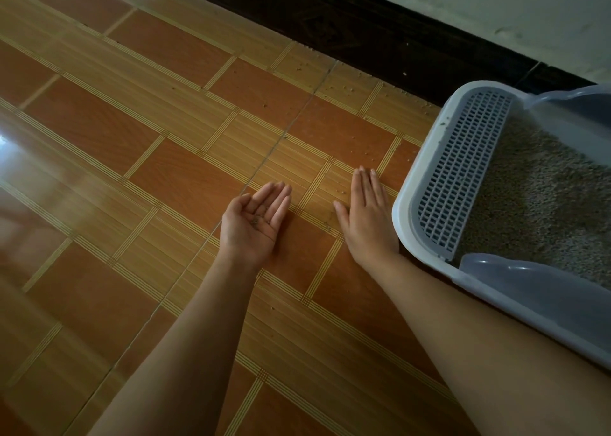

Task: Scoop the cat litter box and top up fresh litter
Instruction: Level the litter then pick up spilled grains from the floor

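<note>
Left hand [253,225] lies palm up low over the tiled floor [132,171], its fingers relaxed and gently curved, close together. A few dark grains [256,221] sit in the hollow of the palm; they are too small to make out further, and whether the back of the hand touches the tiles cannot be told. The right hand [367,224] is palm down, flat on the floor, fingers straight and pressed together, thumb spread out to the left. It rests just beside the litter box [406,204], with its wrist close against the pale rim. The box stands on the floor at the right, near the dark baseboard [363,29] below the wall [496,5]. Its end with the grey grated step [463,171] faces the hands, and its body runs off to the right, where the frame edge cuts it, so its full length stays unseen. Beige litter [535,197] fills what shows of the inside, partly hidden by a translucent guard [529,290] along the near side. Scattered crumbs [347,88] dot the tiles by the baseboard.
</note>
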`<control>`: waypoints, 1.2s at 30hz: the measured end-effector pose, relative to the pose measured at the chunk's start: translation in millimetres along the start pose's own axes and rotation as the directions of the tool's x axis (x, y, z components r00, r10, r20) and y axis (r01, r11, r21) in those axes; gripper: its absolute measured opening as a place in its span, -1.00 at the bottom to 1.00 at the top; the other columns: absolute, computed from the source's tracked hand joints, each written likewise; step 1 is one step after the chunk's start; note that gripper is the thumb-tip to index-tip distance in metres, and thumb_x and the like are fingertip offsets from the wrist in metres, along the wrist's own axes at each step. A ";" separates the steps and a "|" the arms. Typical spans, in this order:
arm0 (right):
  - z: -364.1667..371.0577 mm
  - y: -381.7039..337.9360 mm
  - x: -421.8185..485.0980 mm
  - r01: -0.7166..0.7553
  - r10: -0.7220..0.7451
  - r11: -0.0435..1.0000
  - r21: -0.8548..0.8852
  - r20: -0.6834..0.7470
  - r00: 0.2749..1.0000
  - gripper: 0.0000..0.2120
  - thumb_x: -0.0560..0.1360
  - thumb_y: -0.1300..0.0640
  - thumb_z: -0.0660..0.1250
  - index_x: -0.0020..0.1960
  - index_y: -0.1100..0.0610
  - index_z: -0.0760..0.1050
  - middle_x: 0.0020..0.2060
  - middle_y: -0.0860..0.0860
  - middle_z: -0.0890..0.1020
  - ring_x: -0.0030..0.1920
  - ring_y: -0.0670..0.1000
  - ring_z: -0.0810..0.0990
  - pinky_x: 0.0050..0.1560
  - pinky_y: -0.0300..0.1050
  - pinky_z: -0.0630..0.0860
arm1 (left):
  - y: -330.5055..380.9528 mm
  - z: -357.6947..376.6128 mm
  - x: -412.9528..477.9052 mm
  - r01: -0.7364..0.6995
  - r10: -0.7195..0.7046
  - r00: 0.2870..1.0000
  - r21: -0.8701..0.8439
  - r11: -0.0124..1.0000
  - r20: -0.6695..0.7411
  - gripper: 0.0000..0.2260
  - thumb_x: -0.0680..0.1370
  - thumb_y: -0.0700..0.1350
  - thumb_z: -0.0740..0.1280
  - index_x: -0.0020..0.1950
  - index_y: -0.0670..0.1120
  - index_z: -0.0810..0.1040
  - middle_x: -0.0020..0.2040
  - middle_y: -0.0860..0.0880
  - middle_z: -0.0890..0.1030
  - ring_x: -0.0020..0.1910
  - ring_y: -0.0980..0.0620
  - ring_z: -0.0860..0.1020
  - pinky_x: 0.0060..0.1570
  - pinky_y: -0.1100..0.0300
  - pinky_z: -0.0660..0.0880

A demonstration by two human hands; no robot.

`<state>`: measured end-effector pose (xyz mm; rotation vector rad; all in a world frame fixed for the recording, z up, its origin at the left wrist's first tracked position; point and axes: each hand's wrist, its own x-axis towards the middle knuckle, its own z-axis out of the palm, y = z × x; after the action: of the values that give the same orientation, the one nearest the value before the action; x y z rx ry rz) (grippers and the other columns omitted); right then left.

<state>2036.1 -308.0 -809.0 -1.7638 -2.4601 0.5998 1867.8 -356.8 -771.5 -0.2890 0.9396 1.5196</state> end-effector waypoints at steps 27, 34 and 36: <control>5.0 -4.2 -55.3 -0.080 0.000 0.955 -0.286 -0.268 0.964 -0.54 0.42 -0.17 0.32 -0.01 0.24 0.47 -0.22 0.12 0.56 -0.29 0.02 0.50 -0.36 -0.14 0.45 | -9.1 -5.2 -19.5 0.006 -0.006 1.000 -0.001 1.000 -0.015 -0.49 0.62 -0.18 0.01 -0.27 -0.34 0.67 -0.11 -0.26 0.68 -0.14 -0.16 0.68 -0.06 0.05 0.61; -8.5 -6.1 -32.4 0.002 -0.026 0.916 -0.400 -0.055 0.998 -0.58 0.59 -0.16 0.01 0.10 0.21 0.29 -0.07 0.12 0.51 -0.21 0.03 0.45 -0.24 -0.14 0.37 | -5.9 -2.4 -18.1 0.001 -0.001 1.000 -0.009 1.000 -0.015 -0.49 0.62 -0.19 0.01 -0.28 -0.34 0.66 -0.11 -0.27 0.67 -0.13 -0.17 0.68 -0.07 0.04 0.62; -9.6 -7.1 -27.8 0.016 -0.042 0.915 -0.403 -0.055 0.998 -0.61 0.60 -0.13 0.01 0.09 0.21 0.30 -0.08 0.13 0.52 -0.23 0.04 0.48 -0.27 -0.14 0.39 | -4.9 -1.0 -16.9 0.003 -0.003 1.000 -0.002 1.000 -0.009 -0.49 0.62 -0.18 0.01 -0.28 -0.34 0.67 -0.11 -0.26 0.68 -0.13 -0.17 0.68 -0.04 0.04 0.61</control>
<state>2041.9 -332.9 -792.8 -1.8293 -2.7065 0.0261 1875.5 -369.9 -762.7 -0.2987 0.9441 1.5174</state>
